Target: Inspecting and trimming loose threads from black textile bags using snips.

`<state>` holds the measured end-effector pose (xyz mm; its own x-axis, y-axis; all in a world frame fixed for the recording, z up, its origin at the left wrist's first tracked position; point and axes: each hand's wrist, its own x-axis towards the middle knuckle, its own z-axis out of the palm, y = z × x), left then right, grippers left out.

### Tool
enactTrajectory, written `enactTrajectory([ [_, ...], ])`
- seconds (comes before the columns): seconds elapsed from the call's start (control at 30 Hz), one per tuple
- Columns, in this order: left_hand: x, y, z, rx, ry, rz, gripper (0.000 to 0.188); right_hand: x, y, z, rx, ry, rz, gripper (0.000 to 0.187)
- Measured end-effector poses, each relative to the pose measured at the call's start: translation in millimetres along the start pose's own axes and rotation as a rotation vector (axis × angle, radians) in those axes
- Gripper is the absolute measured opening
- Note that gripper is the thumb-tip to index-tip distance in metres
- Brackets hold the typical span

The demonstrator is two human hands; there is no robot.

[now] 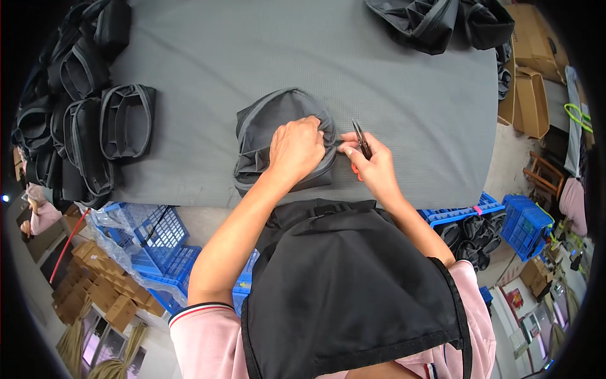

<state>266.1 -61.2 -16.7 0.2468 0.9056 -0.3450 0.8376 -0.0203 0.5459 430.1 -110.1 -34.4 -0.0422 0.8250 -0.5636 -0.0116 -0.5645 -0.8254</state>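
My left hand (295, 148) presses down on a dark grey bag (268, 136), its grip closed on the bunched cloth at the bag's right edge. My right hand (374, 165) is closed on small snips (362, 139) just beside that spot. The bag lies near the front of the grey table (252, 50), with more bags (95, 126) piled farther left.

Ahead of my left hand (295, 148) and right hand (372, 165), I note bare grey mat (303, 50). Stacked bags (95, 126) block far left; more bags (442, 19) block ahead-right.
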Motion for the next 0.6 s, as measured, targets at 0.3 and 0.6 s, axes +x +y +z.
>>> enactTrajectory([
  [0.3,-2,-2,0,-0.08,0.033,-0.003,0.016,-16,-23,-11,-0.787,0.06,-0.518,0.024],
  [0.6,-2,0,-1,-0.063,0.021,0.012,0.018,-12,-35,-7,-1.17,0.008,-0.731,0.023],
])
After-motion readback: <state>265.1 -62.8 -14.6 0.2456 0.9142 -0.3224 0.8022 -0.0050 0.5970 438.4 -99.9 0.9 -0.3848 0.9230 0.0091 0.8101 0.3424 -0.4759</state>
